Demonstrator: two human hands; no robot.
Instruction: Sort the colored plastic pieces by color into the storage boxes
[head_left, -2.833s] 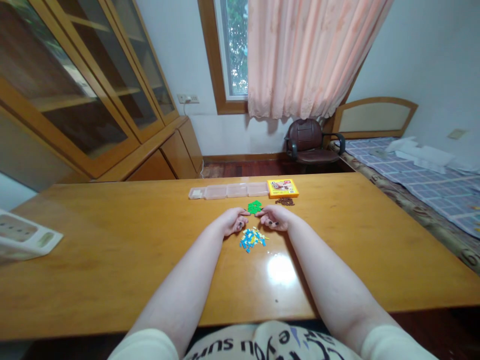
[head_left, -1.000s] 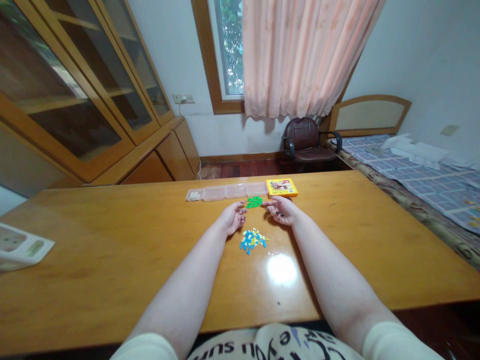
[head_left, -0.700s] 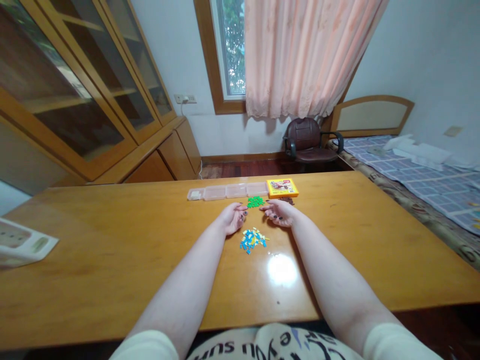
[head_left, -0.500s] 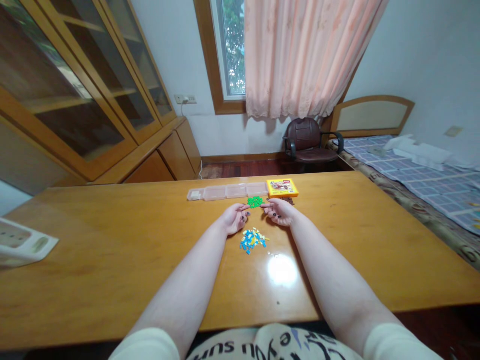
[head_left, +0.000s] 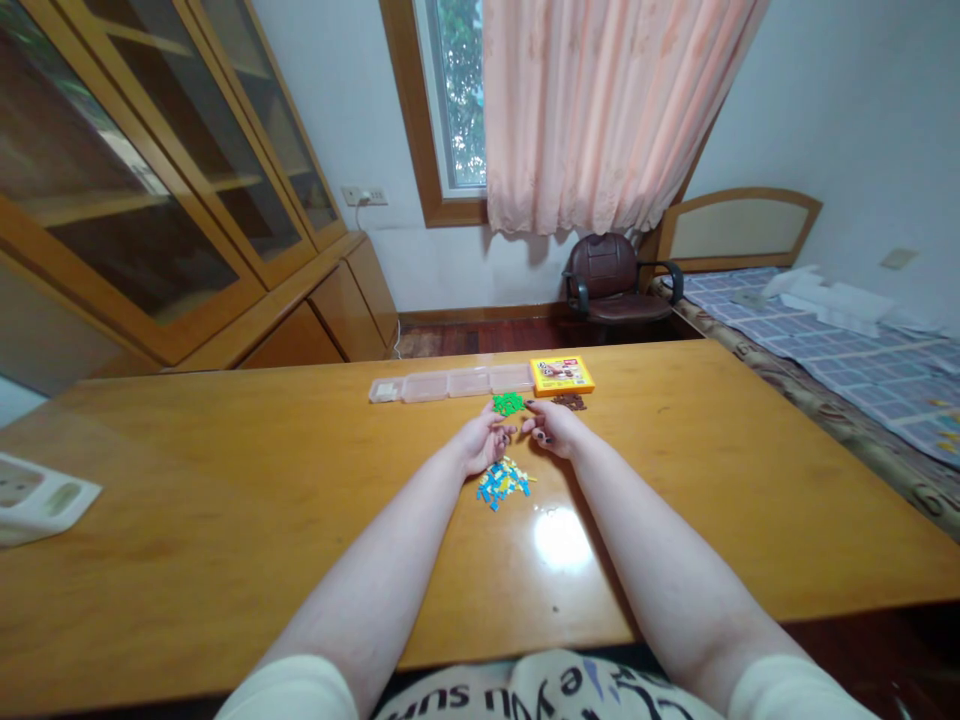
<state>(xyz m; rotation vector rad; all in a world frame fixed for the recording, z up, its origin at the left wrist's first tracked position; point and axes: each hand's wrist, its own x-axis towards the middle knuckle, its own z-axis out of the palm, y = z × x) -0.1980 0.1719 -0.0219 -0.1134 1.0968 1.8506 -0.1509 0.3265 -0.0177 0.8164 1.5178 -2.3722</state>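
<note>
A small pile of green pieces (head_left: 509, 403), like tiny building bricks, lies on the wooden table between my two hands. My left hand (head_left: 482, 442) is at its near left, the forefinger side by the pile's edge and the other fingers loosely bent. From the right, my right hand (head_left: 553, 426) reaches in with fingers apart, the fingertips close to the green pile. Neither hand shows anything in it. Nearer me lies a mixed pile of blue, white and yellow pieces (head_left: 504, 484). Brown pieces (head_left: 570, 402) rest just beyond my right hand.
A row of clear plastic trays (head_left: 469, 382) stands behind the green pile, beside a yellow box (head_left: 562, 375) with a printed picture. At the left of the table (head_left: 225, 500) is a white plastic object (head_left: 45, 500). Past the far edge stands a brown chair (head_left: 611, 275).
Both hands have shifted slightly, the left one to the right and nearer to the right hand. More of the brown pieces shows now. The view has turned a little.
</note>
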